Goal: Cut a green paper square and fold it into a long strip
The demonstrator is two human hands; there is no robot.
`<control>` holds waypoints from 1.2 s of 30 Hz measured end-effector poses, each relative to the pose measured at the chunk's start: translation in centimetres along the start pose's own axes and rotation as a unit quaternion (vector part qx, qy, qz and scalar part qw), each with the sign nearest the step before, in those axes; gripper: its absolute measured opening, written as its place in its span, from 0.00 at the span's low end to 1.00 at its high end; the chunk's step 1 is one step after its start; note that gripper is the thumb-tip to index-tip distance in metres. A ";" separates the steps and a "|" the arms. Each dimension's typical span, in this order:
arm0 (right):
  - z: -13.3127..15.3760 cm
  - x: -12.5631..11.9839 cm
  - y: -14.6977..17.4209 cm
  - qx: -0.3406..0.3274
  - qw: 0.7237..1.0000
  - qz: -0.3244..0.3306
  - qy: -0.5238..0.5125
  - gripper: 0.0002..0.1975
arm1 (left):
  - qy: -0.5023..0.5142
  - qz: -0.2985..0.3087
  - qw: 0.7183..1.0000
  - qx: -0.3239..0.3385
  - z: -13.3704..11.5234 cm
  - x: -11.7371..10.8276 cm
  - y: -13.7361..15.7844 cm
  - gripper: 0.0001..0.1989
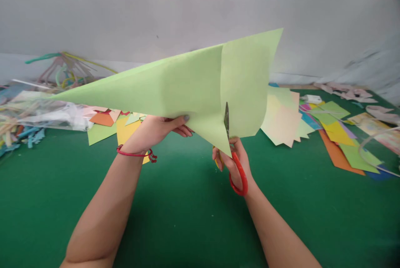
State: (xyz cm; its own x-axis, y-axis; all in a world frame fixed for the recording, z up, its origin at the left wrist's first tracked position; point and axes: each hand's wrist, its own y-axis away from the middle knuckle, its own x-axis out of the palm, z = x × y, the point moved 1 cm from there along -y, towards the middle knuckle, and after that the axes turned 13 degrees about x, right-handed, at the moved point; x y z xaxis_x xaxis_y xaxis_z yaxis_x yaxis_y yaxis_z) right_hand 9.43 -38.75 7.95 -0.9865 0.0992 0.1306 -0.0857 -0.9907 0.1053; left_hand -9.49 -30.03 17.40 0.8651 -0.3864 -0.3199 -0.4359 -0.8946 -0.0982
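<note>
A large light green sheet of paper [190,80], rolled or folded into a long cone, is held up above the table with its narrow tip toward the left. My left hand [168,128] pinches its lower edge, thumb in front and fingers behind. In my right hand [236,161] is a pair of scissors [239,176] with a red handle loop and a yellow one. One dark blade lies in front of the paper, along a cut running up from the lower edge near the wide end. The other blade is hidden by the paper.
The green tabletop [181,218] ends at a pale wall. Plastic bags and paper strips [37,134] lie at the left, near coloured paper pieces [103,132]. Pale sheets [281,118], coloured sheets [340,143] and a white cable [364,147] with a plug are at the right.
</note>
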 end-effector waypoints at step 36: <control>-0.6 -0.4 0.1 0.041 0.999 -0.026 0.019 0.12 | -0.036 -0.029 0.999 0.013 -0.4 0.3 0.4 0.10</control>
State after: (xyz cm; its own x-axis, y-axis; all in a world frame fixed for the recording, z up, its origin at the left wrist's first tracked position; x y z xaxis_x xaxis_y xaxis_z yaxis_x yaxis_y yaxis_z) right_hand 9.75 -38.99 7.35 -0.9856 0.1460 0.0848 -0.1278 -0.9732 0.1911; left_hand -9.27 -30.55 17.60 0.8693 -0.3156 -0.3805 -0.3924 -0.9086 -0.1430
